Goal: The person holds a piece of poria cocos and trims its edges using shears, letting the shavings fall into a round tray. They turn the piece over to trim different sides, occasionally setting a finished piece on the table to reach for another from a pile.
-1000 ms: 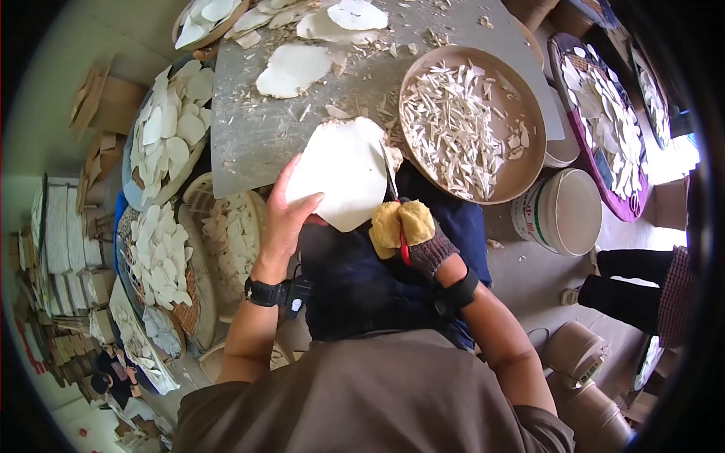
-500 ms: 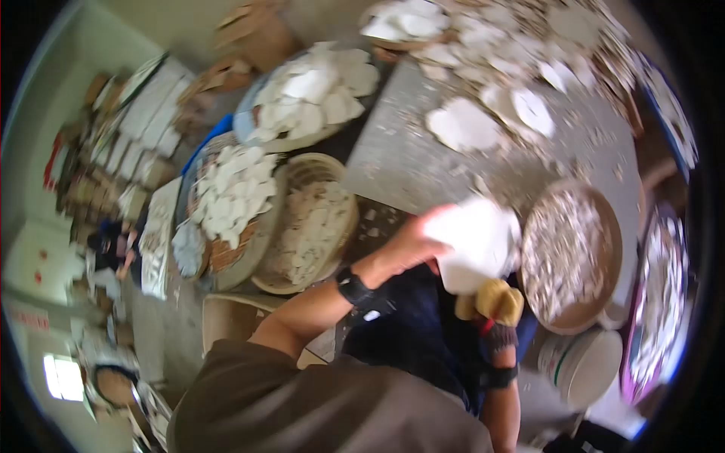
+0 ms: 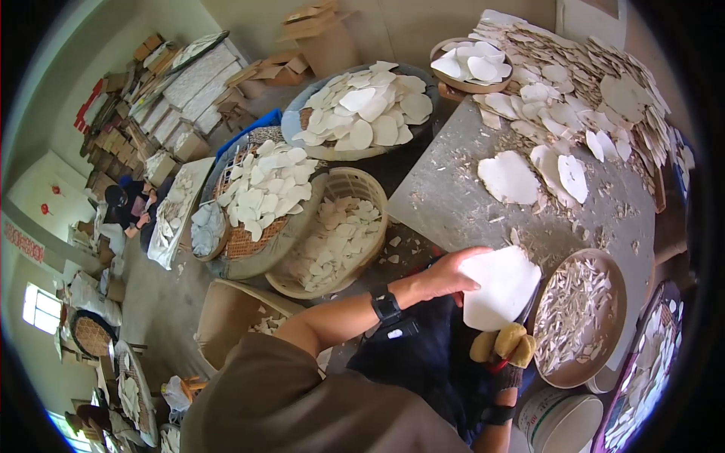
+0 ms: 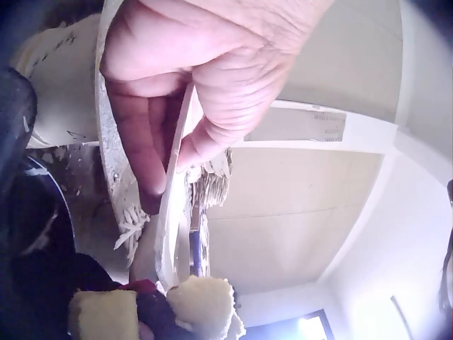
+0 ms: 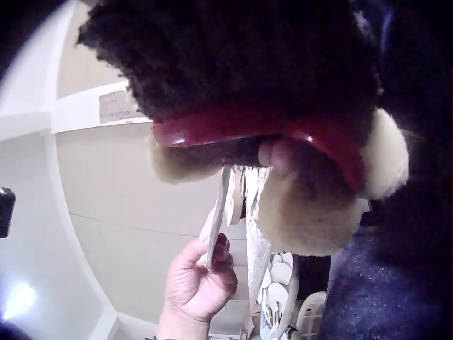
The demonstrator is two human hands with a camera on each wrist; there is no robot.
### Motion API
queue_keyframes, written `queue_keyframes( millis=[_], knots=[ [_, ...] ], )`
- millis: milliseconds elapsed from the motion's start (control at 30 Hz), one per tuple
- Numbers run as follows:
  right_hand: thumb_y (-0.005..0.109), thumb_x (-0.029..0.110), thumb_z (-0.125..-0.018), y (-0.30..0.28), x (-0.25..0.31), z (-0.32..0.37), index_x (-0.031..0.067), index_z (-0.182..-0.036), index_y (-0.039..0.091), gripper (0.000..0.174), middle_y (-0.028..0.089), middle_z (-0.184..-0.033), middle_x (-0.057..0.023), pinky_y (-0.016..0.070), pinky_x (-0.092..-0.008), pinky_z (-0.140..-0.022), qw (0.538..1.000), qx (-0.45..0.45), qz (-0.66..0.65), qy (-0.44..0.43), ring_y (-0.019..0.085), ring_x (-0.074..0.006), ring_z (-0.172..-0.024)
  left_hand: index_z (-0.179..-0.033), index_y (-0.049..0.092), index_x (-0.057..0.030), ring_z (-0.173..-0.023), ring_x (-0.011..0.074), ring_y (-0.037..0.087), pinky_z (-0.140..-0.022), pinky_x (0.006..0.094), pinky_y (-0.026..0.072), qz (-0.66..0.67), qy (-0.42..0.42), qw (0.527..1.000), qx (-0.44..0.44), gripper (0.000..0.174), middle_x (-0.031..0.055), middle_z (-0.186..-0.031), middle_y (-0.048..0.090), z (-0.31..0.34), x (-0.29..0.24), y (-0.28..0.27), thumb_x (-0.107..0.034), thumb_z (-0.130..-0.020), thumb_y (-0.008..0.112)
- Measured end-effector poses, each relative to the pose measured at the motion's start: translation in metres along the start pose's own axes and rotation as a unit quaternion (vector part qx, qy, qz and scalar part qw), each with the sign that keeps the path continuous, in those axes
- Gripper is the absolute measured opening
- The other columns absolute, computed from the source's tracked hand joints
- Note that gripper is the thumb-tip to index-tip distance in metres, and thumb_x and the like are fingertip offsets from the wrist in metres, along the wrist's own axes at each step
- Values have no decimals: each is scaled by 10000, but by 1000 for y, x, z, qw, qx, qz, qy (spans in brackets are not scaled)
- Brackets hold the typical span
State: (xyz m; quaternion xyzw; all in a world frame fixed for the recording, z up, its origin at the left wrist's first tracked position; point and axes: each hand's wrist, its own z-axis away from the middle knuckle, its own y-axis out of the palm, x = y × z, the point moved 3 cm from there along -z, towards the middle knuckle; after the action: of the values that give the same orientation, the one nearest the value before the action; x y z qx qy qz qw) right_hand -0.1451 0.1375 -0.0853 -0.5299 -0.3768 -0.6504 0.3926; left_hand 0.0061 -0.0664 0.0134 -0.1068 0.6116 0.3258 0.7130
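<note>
My bare left hand [image 3: 447,275] grips a flat white slab [image 3: 500,291] by its left side. Seen edge-on in the left wrist view, the slab [image 4: 170,212] sits between the thumb and the bent fingers. My right hand [image 3: 508,375] wears a dark knit glove with yellow sponge pads [image 3: 515,343] around the fingers. It holds scissors by their red handle [image 5: 212,132], close below the slab's lower right edge. The blades are hidden in the head view. A round tray [image 3: 621,302] of thin white strips stands just right of the slab.
The grey table [image 3: 445,189] carries scattered scraps, loose slabs [image 3: 508,178] and a large pile of slabs [image 3: 581,83]. To the left stand a plastic basket [image 3: 347,177] and trays of white pieces [image 3: 268,189]. A white bucket [image 3: 559,419] is below right. Another person [image 3: 136,208] sits far left.
The head view has swung left, so the table and hands appear farther right and more of the room shows. Both hands keep their hold on the slab and scissors.
</note>
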Motion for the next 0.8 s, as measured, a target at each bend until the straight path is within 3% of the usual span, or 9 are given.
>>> queue_keyframes(
  millis=[233, 267, 300, 333, 467, 567, 667, 700, 800],
  knots=[
    [558, 92, -724, -6, 3, 12, 18, -823, 532, 127, 562, -804, -162, 435, -425, -677, 995, -55, 45, -68, 536, -356, -777, -1388, 324, -87, -899, 119, 562, -579, 225, 505, -66, -45, 995, 63, 755, 64, -1133, 548, -1, 0, -10, -177, -741, 702],
    [561, 89, -716, -6, 2, 10, 18, -817, 532, 127, 560, -798, -165, 434, -428, -674, 990, -71, 78, -97, 534, -361, -772, -1387, 328, -84, -933, 128, 557, -674, 237, 512, -93, -50, 992, 67, 756, 56, -1140, 546, -2, -3, -11, -166, -737, 706],
    [564, 87, -708, -5, 1, 5, 19, -811, 532, 127, 558, -791, -169, 432, -432, -670, 979, -86, 126, -138, 532, -366, -768, -1390, 321, -79, -970, 138, 548, -800, 251, 488, -98, 14, 994, 42, 781, 62, -1133, 549, -8, 4, -15, -125, -719, 719],
    [567, 84, -701, -3, 3, 1, 19, -805, 532, 127, 556, -785, -172, 431, -435, -666, 963, -101, 172, -179, 530, -371, -764, -1386, 315, -68, -1014, 145, 535, -885, 258, 446, -95, -3, 995, -6, 787, 82, -1148, 547, -6, 4, -14, -57, -709, 715],
    [580, 87, -684, 7, 37, -4, 23, -761, 539, 108, 554, -743, -177, 434, -438, -631, 885, -125, 316, -319, 532, -381, -729, -1358, 312, -60, -936, 170, 594, -851, 292, 469, 2, 83, 980, -183, 652, 102, -1063, 600, -5, 27, -15, 23, -788, 619],
    [549, 81, -803, 8, 15, -4, 20, -855, 569, 82, 612, -827, -136, 457, -392, -685, 899, -72, 362, -236, 574, -314, -789, -1384, 238, -54, -937, 155, 581, -836, 270, 464, 10, 112, 973, -200, 670, 118, -1083, 586, -6, 29, -7, -1, -821, 597],
    [570, 81, -712, 12, 5, -10, 36, -735, 550, 55, 561, -730, -174, 447, -427, -612, 960, -40, 227, -159, 546, -368, -708, -1403, 210, -64, -1006, 171, 558, -881, 289, 450, -27, 131, 976, -173, 687, 130, -1160, 540, -9, 21, 0, 4, -829, 582],
    [565, 64, -718, 13, 19, -8, 35, -767, 548, 59, 568, -745, -166, 451, -424, -621, 942, -42, 275, -187, 554, -362, -730, -1405, 209, -65, -1029, 175, 546, -894, 294, 445, -28, 125, 977, -170, 693, 133, -1186, 519, -10, 22, -2, 5, -826, 583],
    [572, 69, -721, 15, 2, -7, 32, -799, 544, 91, 576, -762, -153, 456, -415, -627, 975, -35, 160, -148, 560, -354, -749, -1407, 212, -66, -1089, 184, 515, -929, 308, 431, -39, 122, 980, -149, 703, 135, -1248, 471, -21, 16, -10, 8, -817, 587]
  ],
)
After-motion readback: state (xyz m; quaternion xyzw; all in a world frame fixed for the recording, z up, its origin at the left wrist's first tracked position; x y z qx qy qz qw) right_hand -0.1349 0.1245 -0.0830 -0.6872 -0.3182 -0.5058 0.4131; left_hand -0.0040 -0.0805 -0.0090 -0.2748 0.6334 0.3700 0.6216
